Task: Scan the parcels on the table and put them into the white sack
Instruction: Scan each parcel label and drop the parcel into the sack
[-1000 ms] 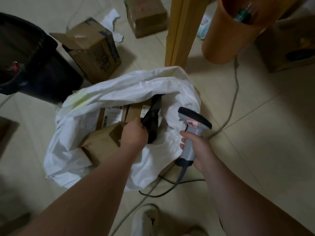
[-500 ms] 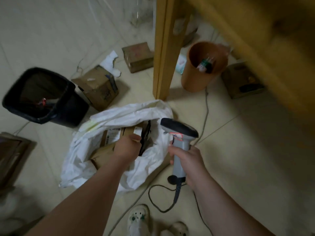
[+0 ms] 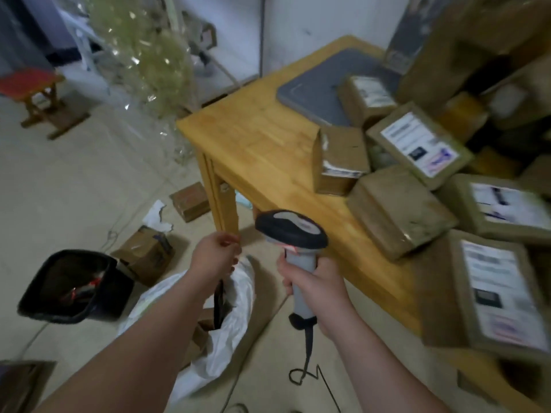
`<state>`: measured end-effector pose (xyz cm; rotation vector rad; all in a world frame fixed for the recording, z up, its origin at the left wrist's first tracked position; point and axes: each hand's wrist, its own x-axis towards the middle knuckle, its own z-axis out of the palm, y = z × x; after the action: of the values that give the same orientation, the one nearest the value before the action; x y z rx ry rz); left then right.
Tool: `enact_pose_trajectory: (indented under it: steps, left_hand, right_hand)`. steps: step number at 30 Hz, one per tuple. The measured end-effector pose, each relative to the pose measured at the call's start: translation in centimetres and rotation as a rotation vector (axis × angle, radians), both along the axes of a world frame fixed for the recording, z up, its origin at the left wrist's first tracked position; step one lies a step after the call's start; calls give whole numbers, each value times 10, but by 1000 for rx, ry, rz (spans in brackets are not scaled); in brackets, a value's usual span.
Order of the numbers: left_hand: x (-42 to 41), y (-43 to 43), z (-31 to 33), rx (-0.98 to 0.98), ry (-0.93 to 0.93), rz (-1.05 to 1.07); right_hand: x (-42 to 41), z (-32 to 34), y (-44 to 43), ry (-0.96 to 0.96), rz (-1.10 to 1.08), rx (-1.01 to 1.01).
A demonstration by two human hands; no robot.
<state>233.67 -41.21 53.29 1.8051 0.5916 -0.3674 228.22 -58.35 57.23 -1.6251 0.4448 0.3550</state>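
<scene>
Wood table (image 3: 253,138) corner nr scanner (image 3: 290,231), sack (image 3: 235,338) below

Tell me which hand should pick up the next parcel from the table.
Left, probably: the left hand looks empty, while the right hand grips the scanner, though the parcels lie to its right.

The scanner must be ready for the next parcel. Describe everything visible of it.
The scanner is a pistol-shaped handheld unit, plastic by its look: a broad black head with a pale grey top panel, an orange-red mark beneath, a light grey handle ending in a dark base. A dark cable drops from the base and loops on the floor. It stands upright, beside the wooden table's near edge. The right hand grips its handle; nothing else touches it.
</scene>
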Motion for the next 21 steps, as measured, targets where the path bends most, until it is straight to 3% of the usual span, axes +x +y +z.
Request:
enact_pose_trajectory:
  steps: [8,11,16,21]
  left_hand:
    - [-16,-116,96,-151,-116,-270]
    - [-37,-167,105,-194,-45,-395]
    - [-81,-233,93,-206,180,-489]
    - [-109,-269,65,-410,363,-442]
  right_hand:
    - [-44,89,-84,-169,-307,-43]
    - [-66,107,-123,-211,-411,-102]
    - [-103,115,-185,-185,-614,13]
    - [-131,101,-230,-111,-653,0]
